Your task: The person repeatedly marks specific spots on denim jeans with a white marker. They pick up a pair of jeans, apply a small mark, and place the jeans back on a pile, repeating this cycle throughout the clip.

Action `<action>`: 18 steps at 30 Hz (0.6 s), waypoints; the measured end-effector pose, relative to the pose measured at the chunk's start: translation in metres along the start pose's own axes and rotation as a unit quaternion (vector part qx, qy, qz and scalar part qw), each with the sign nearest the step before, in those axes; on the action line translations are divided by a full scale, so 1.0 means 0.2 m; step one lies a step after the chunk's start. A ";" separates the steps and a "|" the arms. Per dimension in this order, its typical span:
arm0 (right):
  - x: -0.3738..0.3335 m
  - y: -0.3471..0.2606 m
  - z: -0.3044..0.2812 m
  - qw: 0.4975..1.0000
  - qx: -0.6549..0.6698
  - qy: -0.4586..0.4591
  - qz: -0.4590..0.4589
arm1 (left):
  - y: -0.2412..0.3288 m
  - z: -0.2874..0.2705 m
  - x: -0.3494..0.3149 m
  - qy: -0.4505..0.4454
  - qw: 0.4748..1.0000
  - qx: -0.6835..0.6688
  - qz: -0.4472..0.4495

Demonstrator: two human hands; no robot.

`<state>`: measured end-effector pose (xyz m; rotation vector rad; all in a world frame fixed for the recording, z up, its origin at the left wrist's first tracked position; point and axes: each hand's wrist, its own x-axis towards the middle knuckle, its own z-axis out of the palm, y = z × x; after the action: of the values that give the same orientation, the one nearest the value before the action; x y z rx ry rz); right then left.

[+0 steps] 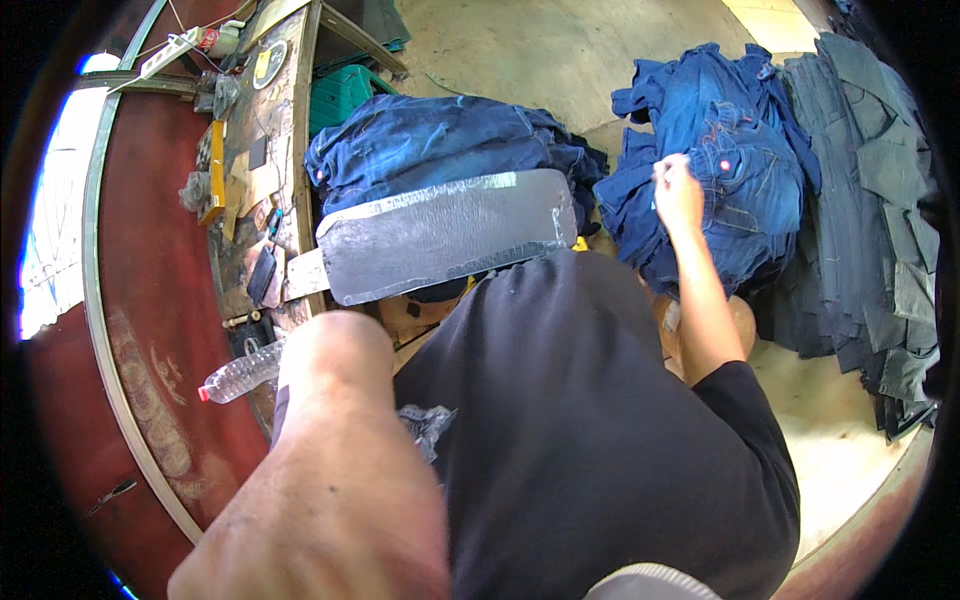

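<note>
My right hand (680,198) reaches out over a pile of blue jeans (748,170) at the right. Its fingers are closed; what they hold, if anything, is too small to make out. My left arm (320,480) is bent and raised close to the view, with the elbow pointing away. The left hand itself is outside the picture. In front of my lap, a long black padded board (450,235) with taped edges lies between me and a heap of dark blue denim (440,145).
At the left, a worn workbench (290,150) carries a phone (262,275), a yellow box (213,175) and a power strip (170,52). A clear plastic bottle (242,374) lies beside my left elbow. Grey trousers (840,200) are stacked at the far right. A green crate (345,95) stands behind the denim.
</note>
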<state>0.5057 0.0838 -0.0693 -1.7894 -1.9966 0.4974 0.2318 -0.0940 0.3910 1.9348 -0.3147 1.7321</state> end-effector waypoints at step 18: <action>-0.01 0.51 -1.06 0.944 0.263 0.189 0.058 | -0.63 -0.03 -0.32 0.030 0.934 0.054 -0.352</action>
<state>0.7035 0.0904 0.0577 -1.5254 -1.3453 0.6015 0.2785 0.0042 0.3010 1.7514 0.4619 1.3289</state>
